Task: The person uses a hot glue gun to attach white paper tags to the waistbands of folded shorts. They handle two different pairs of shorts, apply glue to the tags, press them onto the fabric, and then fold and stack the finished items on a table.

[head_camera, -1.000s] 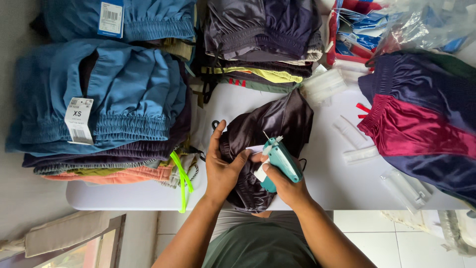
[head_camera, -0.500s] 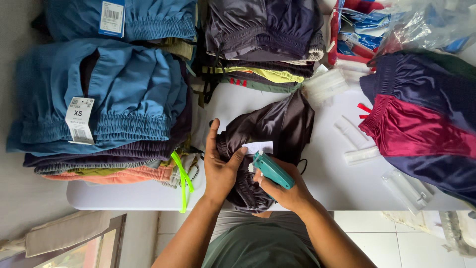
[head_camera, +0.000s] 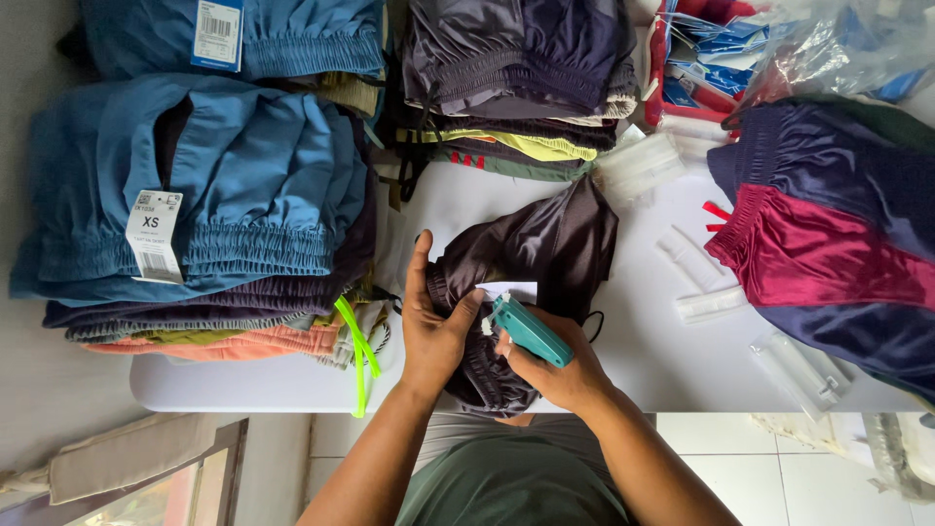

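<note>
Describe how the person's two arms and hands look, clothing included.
Both forearms are bare, with no sleeves showing. The left hand and right hand wear no gloves; no rings, watch or bracelets are visible. A grey-green shirt covers the torso below.

Teal tagging gun (head_camera: 529, 331) tipped from upright to lying low, nose now at white tag (head_camera: 508, 291) on dark shorts (head_camera: 545, 244)

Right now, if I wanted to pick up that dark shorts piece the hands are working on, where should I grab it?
Probably by the loose upper end of the dark shorts, coming from the far side of the white table. That part lies flat and free, while the gathered waistband end is pinned by the left hand and the right hand presses a teal tagging gun there.
</note>
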